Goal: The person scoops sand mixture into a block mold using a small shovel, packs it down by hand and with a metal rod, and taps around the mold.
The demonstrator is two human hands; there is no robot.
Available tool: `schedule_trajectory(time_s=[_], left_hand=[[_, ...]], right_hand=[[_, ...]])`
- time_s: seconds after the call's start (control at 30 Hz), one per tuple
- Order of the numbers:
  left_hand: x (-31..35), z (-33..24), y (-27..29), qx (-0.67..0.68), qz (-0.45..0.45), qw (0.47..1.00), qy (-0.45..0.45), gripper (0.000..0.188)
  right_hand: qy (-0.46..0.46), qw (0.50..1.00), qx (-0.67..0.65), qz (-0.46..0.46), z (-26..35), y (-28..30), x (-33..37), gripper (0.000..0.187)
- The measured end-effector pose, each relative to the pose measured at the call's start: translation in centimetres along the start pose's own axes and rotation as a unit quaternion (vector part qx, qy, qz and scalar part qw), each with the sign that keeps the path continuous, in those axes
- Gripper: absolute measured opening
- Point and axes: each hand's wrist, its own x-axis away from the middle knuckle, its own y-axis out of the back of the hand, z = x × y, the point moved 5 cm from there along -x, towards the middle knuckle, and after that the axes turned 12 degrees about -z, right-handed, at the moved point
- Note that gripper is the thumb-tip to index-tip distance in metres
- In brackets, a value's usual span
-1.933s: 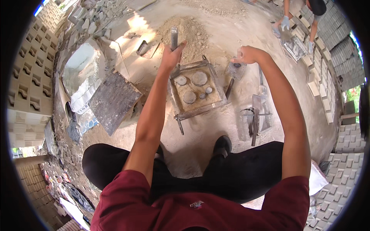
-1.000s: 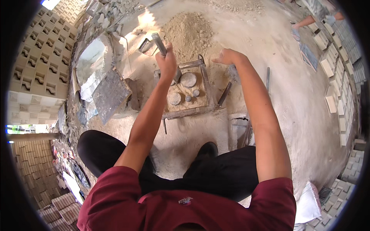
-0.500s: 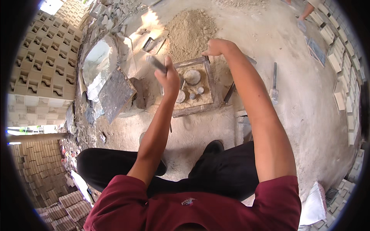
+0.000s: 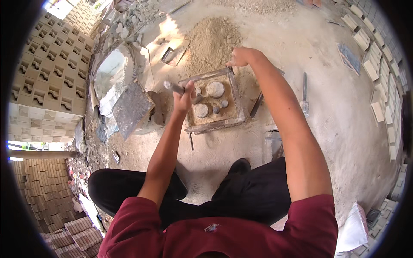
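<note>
A square wooden frame [image 4: 219, 125] full of sand lies on the ground before me. In its sand sit a large round grey disc [image 4: 215, 90], a smaller disc [image 4: 201, 110] and two small dark round pieces [image 4: 216, 110]. My left hand [image 4: 184, 99] is wrapped round a grey rod-like tool [image 4: 172, 87] over the frame's left side. One end sticks out up and left; the other points down at the sand, partly hidden by the hand. At the frame's far right corner my right hand [image 4: 244, 56] is closed on a dark end piece of the frame, fingertips partly hidden.
A sand pile [image 4: 215, 41] rises behind the frame. Right of it lie a dark bar [image 4: 257, 105] and a long-handled tool [image 4: 305, 96]. A dark board [image 4: 131, 109] leans at left. Moulded blocks [image 4: 372, 71] line the right. A co-worker's hand [image 4: 316, 2] shows at the top edge.
My left hand has come down toward the frame with the tool, now lower over the sand. My right hand stays at the corner. The co-worker's hand has shifted left and away.
</note>
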Motion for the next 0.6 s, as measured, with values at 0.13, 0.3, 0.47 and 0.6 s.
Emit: schedule_trajectory(time_s=[0.13,0.3,0.47,0.6], left_hand=[[-0.5,0.2,0.0,-0.034,-0.039,0.999,0.012,0.038],[-0.4,-0.2,0.7,-0.033,-0.055,0.998,0.026,0.039],[-0.9,-1.2,0.9,-0.017,-0.139,0.989,0.049,0.038],[1.3,-1.0,2.5,0.135,-0.131,0.982,0.031,0.038]], right_hand=[[-0.064,0.994,0.048,0.076,-1.3,-0.3,0.5,0.076],[-0.029,0.999,0.021,0.022,-1.8,-0.7,0.0,0.067],[-0.012,1.000,0.011,0.025,0.3,0.1,-0.5,0.063],[0.024,0.999,-0.004,-0.021,1.4,-2.1,-1.1,0.062]])
